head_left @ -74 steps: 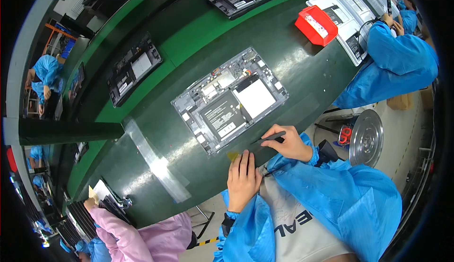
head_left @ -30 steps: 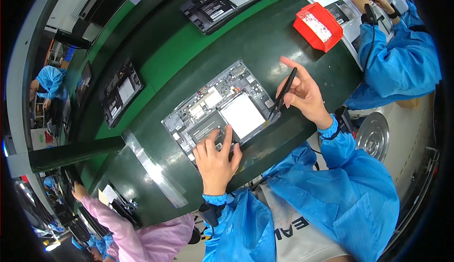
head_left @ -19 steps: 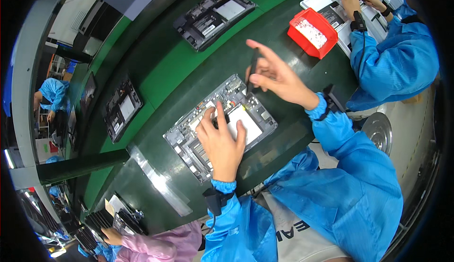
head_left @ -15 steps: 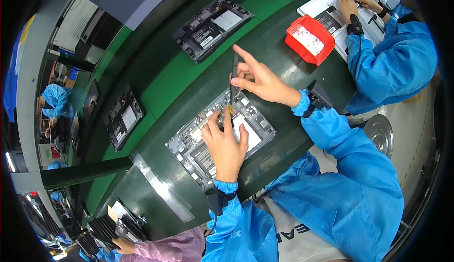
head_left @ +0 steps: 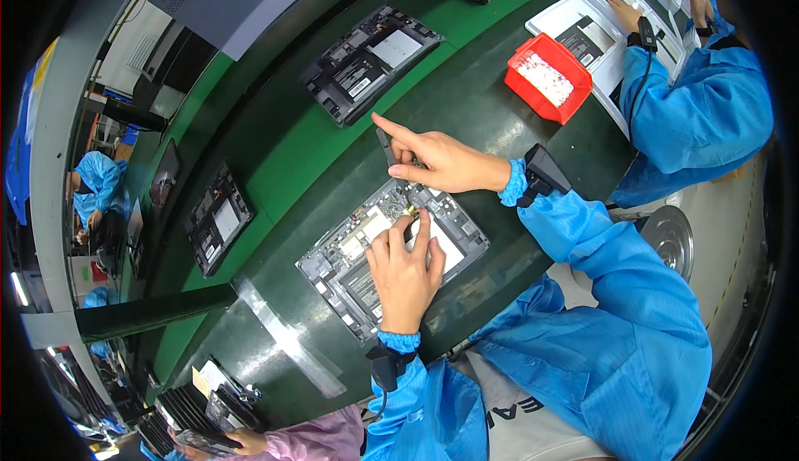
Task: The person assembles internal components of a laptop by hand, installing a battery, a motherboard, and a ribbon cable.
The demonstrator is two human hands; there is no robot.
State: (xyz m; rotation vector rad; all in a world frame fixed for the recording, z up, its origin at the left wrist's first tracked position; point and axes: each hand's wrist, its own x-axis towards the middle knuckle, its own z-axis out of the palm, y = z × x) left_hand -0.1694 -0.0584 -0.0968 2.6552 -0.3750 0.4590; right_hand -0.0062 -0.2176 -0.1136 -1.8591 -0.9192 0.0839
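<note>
Dark green worktop point(head_left: 466, 103) here, brighter green strip point(head_left: 287, 170) along its far side, with more opened-up devices point(head_left: 374, 63) sitting over there. Red bin point(head_left: 570, 103) is off to the right, tape strip point(head_left: 287, 336) stuck down on the left.

The opened laptop base point(head_left: 362, 240) lies at a slant toward the near edge, between those two, right under both hands. Left hand point(head_left: 404, 282) is palm-down over its middle, grip loose: thumb well away from the fingers, index and middle tips at a little yellow bit point(head_left: 411, 210). Can't tell if they're touching it.

Right hand point(head_left: 441, 161) comes in from the right above the base's far edge, index sticking straight out, grip closed on a slim dark tool point(head_left: 384, 146) angled down toward the board.
</note>
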